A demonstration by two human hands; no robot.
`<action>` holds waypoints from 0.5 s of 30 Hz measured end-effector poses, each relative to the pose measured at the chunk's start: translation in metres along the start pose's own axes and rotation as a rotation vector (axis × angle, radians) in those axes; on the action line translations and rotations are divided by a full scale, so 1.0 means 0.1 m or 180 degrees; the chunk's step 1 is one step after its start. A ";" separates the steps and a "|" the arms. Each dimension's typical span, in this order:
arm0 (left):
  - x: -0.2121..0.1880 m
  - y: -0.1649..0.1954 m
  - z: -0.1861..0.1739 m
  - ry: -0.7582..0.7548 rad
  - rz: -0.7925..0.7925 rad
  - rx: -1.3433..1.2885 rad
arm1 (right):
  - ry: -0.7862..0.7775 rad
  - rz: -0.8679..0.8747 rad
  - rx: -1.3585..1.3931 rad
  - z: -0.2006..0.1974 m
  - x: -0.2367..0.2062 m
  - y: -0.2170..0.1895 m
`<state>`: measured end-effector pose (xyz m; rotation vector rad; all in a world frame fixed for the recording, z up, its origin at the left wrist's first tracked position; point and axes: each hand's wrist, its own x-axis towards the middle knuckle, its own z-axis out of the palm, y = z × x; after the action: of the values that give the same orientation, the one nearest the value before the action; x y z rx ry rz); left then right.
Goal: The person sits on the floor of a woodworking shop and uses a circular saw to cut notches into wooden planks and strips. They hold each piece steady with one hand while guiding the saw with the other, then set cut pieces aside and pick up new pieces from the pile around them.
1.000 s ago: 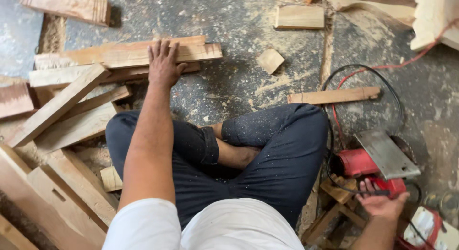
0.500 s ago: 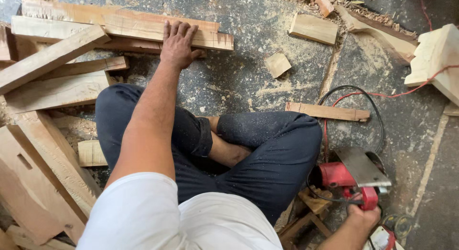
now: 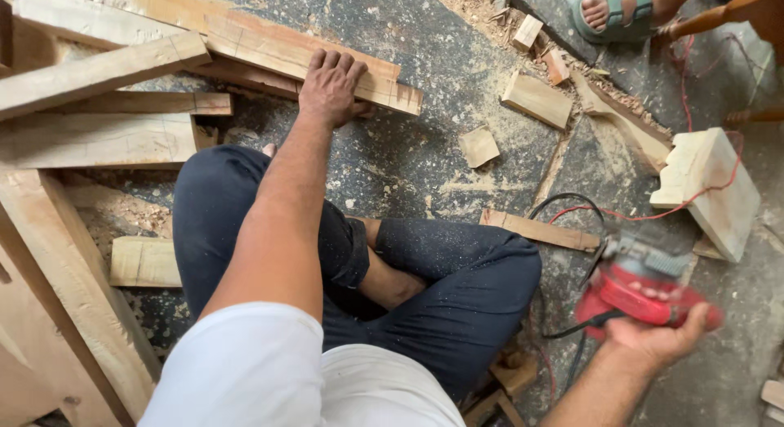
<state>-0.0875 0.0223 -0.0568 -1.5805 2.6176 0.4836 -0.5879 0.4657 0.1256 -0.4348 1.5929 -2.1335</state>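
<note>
Head view: the left hand (image 3: 331,86) stayed flat on the wooden plank (image 3: 310,55); the right hand (image 3: 653,333), clamped on the red power tool (image 3: 641,292), had lifted it off the floor (image 3: 425,174).

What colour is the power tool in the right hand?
Red, with a grey metal part and black cord; the power tool shows in the head view, held by the right hand.
</note>
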 end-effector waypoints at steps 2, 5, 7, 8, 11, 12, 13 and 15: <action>0.01 -0.02 0.09 0.0079 0.0047 0.0045 | -0.0395 0.0205 0.0196 0.30 0.03 0.00; -0.01 -0.04 0.18 0.0682 0.0168 0.0433 | -0.1021 0.0776 0.0992 0.99 0.12 0.06; 0.00 -0.04 0.17 0.0644 0.0170 0.0213 | -0.1295 0.0878 0.1055 1.53 0.13 0.15; 0.00 -0.05 0.16 0.0608 0.0159 0.0089 | -0.1320 0.0848 0.0830 1.76 0.03 0.28; 0.03 -0.05 0.09 0.0153 0.0110 0.0178 | -0.1756 0.0616 0.0325 2.31 -0.29 0.61; 0.04 -0.05 0.06 0.0129 0.0127 0.0223 | -0.1798 0.0745 0.0277 2.43 -0.37 0.69; 0.04 -0.05 0.04 0.0100 0.0157 0.0270 | -0.1827 0.0872 0.0234 2.53 -0.44 0.77; 0.04 -0.05 0.00 -0.0015 0.0197 0.0344 | -0.1934 0.1099 -0.0070 2.69 -0.57 0.93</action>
<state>-0.0853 0.0165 -0.0591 -1.4687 2.6469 0.3420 -0.3913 0.2525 0.1144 -0.6806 1.2310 -1.5299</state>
